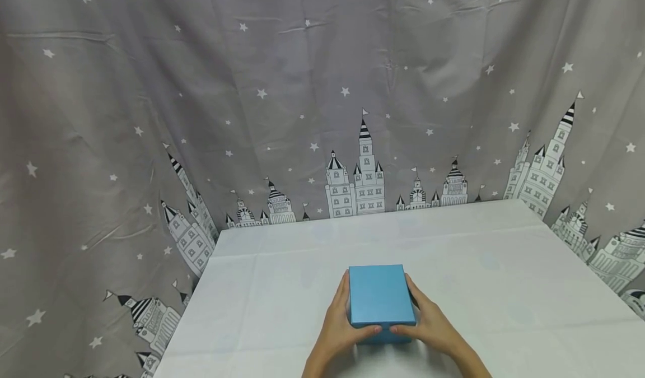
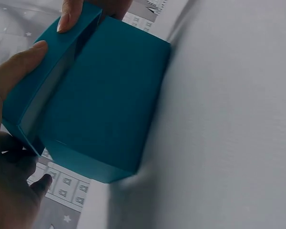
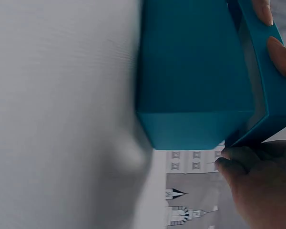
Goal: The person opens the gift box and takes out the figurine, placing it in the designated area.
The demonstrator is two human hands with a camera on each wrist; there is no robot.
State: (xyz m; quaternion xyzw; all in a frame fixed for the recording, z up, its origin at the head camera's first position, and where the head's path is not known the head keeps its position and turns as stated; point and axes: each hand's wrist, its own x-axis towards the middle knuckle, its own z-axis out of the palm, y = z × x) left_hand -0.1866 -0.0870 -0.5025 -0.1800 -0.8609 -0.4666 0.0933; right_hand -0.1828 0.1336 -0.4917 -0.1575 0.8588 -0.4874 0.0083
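A blue box (image 2: 109,95) with a square lid (image 1: 381,293) stands on the white table near its front. My left hand (image 1: 339,323) grips the lid from the left side, its thumb along the front face. On the opposite side my right hand (image 1: 434,321) grips the same lid, and the two thumb tips almost meet at the front. Both wrist views show the lid partly off the box (image 3: 195,62), with a dark gap and the lid's pale inside edge between them. The box's interior is hidden.
The white table cover (image 1: 282,288) has faint crease lines and spreads around the box on all sides. A grey curtain (image 1: 282,59) printed with stars and castles hangs behind the table and along its left and right sides.
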